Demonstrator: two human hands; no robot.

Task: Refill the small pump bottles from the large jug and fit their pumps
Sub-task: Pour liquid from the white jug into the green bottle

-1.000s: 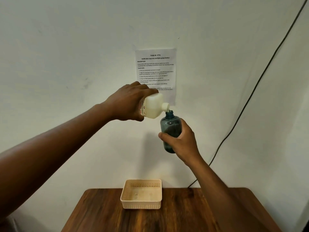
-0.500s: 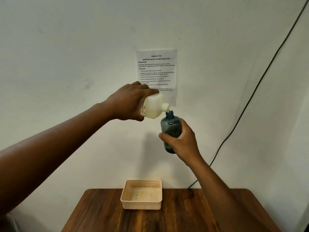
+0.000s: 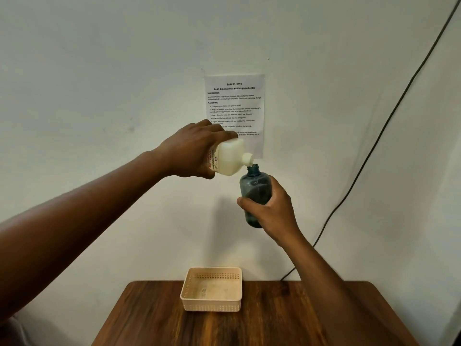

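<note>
high above the table (image 3: 262,328), i am pouring from the large jug (image 3: 230,158) into a small pump bottle (image 3: 255,189).

i am holding both well clear of the table's back edge, against the wall. my left hand (image 3: 193,152) is wrapping its fingers tight around the cream jug, tipping its spout just over the open neck. my right hand (image 3: 270,211) is clamping the smoky blue bottle upright, fingers closed round its lower half. the fill level is too dark for me to read, and no stream is showing. i am judging the filling step as under way; next calls for righting the jug, then finding a pump, none in view. a beige basket (image 3: 211,304) is sitting near the back edge.
</note>
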